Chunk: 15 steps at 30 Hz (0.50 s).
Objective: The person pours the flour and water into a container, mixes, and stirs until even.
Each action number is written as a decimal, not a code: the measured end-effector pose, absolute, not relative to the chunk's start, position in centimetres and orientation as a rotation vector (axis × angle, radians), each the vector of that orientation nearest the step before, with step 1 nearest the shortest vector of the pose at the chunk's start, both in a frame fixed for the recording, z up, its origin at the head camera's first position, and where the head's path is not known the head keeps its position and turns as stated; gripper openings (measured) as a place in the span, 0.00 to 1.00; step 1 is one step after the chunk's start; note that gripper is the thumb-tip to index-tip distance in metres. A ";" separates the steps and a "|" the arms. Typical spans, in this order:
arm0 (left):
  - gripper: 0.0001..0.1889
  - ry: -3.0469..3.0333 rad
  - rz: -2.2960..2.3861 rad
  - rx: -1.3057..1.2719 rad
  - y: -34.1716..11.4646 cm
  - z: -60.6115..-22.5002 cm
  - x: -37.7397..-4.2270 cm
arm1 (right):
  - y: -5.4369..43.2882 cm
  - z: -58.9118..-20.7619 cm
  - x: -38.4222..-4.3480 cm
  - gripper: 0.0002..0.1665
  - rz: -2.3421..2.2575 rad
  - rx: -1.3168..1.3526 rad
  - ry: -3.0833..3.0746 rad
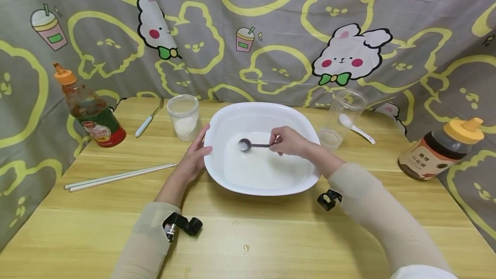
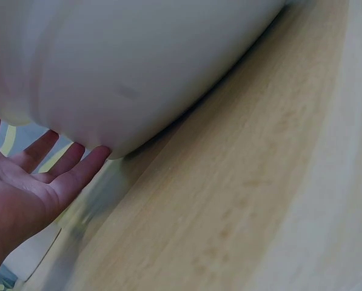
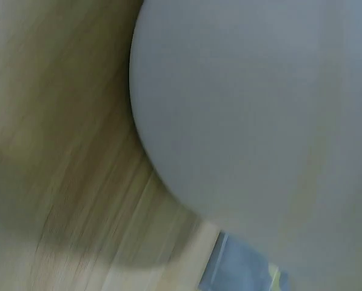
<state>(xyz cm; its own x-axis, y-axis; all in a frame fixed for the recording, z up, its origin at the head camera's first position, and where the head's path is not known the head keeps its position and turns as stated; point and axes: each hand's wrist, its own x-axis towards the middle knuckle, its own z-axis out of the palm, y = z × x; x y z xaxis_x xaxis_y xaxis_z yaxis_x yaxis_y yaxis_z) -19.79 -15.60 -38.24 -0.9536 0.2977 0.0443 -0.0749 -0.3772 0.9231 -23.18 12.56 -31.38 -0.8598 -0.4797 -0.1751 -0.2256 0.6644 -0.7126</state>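
Observation:
A white oval basin (image 1: 261, 190) stands mid-table in the head view, with smooth white contents inside. My left hand (image 1: 192, 158) holds its left side, thumb over the rim. In the left wrist view the fingertips (image 2: 99, 154) press on the basin's outer wall. Over the basin, my right hand (image 1: 288, 142) pinches the dark handle of a small round-bowled spoon (image 1: 245, 144). The spoon's bowl lies at the white contents, left of the hand, with something whitish in it. Only the basin's outer wall (image 3: 241, 121) shows in the right wrist view; the right hand is hidden there.
Left of the basin are a jar of white powder (image 1: 186, 126), a knife (image 1: 145, 125), a red sauce bottle (image 1: 97, 119) and chopsticks (image 1: 120, 177). To the right stand a clear container (image 1: 341, 119), a white spoon (image 1: 358, 129) and a honey bottle (image 1: 435, 152). A patterned curtain (image 1: 279, 33) hangs behind.

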 end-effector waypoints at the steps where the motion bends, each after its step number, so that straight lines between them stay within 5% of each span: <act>1: 0.37 1.603 2.415 0.301 -15.6 -38.2 -19.8 | 12.4 -31.4 -23.0 0.02 -1.006 -0.567 2.512; 15: 0.37 1.603 2.423 0.268 -15.6 -38.2 -19.8 | 17.4 -29.3 -22.7 0.02 -0.856 -0.420 2.656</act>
